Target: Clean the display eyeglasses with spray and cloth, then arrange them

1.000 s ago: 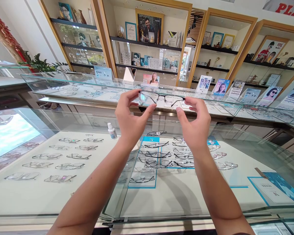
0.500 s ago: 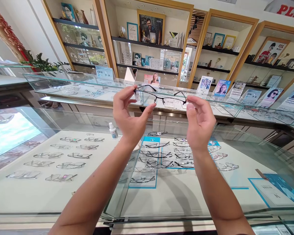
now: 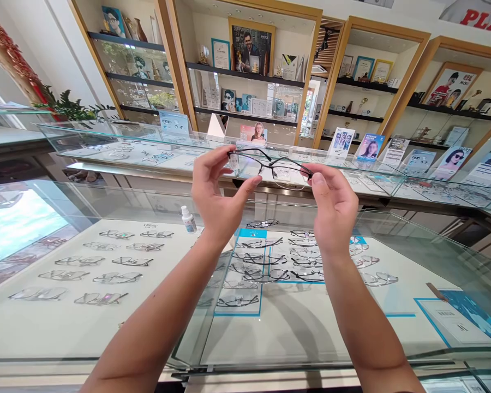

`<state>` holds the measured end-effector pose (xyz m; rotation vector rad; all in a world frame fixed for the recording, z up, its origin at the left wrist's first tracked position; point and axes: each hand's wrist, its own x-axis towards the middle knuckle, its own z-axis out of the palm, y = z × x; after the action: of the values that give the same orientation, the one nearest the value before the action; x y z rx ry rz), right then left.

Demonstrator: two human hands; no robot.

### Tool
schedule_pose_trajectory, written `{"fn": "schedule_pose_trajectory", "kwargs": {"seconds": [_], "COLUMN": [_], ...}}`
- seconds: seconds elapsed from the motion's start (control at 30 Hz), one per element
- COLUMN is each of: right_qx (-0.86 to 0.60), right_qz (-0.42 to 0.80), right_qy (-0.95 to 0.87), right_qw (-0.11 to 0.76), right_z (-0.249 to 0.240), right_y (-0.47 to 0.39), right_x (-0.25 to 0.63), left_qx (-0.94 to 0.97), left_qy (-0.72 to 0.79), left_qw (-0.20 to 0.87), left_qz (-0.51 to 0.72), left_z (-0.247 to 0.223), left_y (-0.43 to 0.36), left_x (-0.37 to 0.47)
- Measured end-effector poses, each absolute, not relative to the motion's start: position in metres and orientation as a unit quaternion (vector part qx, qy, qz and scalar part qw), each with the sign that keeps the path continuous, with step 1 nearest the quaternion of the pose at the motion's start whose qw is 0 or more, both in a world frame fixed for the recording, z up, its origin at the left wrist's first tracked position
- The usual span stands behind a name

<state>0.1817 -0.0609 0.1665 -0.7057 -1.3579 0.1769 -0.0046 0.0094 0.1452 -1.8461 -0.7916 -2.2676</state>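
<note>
Temple tips, drawn nearer together; black, thin-framed, clear-lensed spectacles [image 3: 267, 165], end-held by half-open left hand [image 3: 216, 191] and pinching right hand [image 3: 334, 204], best turned gently, fingertips off lenses.

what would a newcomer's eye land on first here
Probably the dark-rimmed glasses, held up at the centre between the left hand and right hand. Below them, more glasses lie in rows in the glass counter, with a small white bottle beyond the left forearm. High behind stands the framed HOYA poster.
</note>
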Motion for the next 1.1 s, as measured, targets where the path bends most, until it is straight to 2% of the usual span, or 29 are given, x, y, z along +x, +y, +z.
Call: {"fn": "schedule_pose_trajectory", "kwargs": {"seconds": [0.27, 0.7, 0.93, 1.1], "right_qx": [-0.272, -0.283, -0.251, -0.283], "right_qz": [0.12, 0.126, 0.149, 0.157], "right_qy": [-0.628, -0.63, -0.634, -0.643], "right_qw": [0.72, 0.712, 0.716, 0.694], "right_z": [0.1647, 0.1626, 0.159, 0.1619], "right_y": [-0.0622, -0.0607, -0.0551, -0.0545], "right_x": [0.1783, 0.1784, 0.1801, 0.1839], "left_qx": [-0.619, -0.621, -0.624, -0.643], "left_qy": [-0.245, -0.262, -0.232, -0.227], "left_qw": [0.024, 0.022, -0.004, -0.027], "left_qz": [-0.746, -0.738, -0.746, -0.731], "left_z": [0.1432, 0.1438, 0.1458, 0.1483], "left_y": [0.0116, 0.0119, 0.0122, 0.011], "left_x": [-0.0062, -0.0059, -0.0043, -0.0045]}}
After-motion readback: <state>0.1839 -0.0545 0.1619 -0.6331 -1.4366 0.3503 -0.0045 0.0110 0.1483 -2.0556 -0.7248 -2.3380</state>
